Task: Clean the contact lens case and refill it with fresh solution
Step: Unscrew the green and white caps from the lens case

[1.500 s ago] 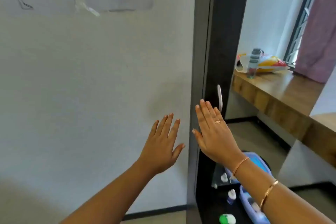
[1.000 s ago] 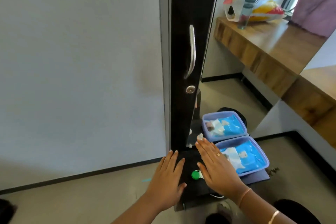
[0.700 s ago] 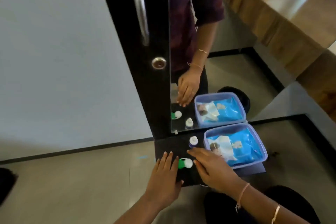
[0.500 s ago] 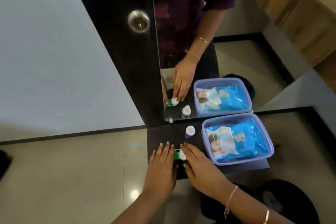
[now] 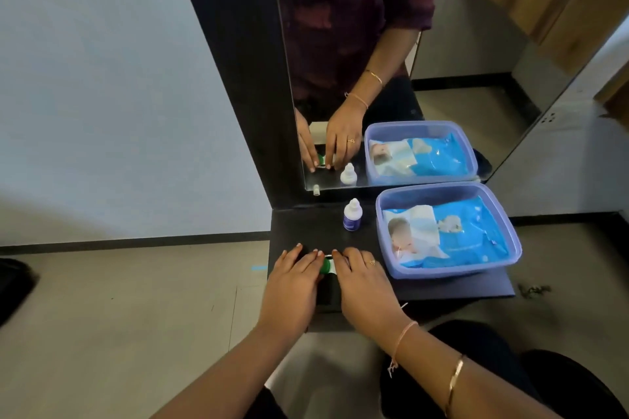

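Observation:
The contact lens case (image 5: pixel 328 265), with a green cap and a white one, lies on the black shelf (image 5: pixel 306 226) in front of a mirror. My left hand (image 5: pixel 292 286) lies flat on the shelf at its left, fingertips touching the green cap. My right hand (image 5: pixel 366 282) lies flat at its right, over the white cap, which is mostly hidden. Fingers of both hands are nearly straight. A small solution bottle (image 5: pixel 352 215) with a white top stands upright just behind the case, apart from both hands.
A blue plastic tub (image 5: pixel 456 271) holding a blue pack of wipes (image 5: pixel 452 231) sits on the shelf to the right. The mirror (image 5: pixel 459 54) rises right behind the shelf and repeats the scene. Tiled floor lies to the left, below a white wall.
The view dropped from the wall and door down to the shelf. Both hands came down from the wall and settled on either side of the lens case.

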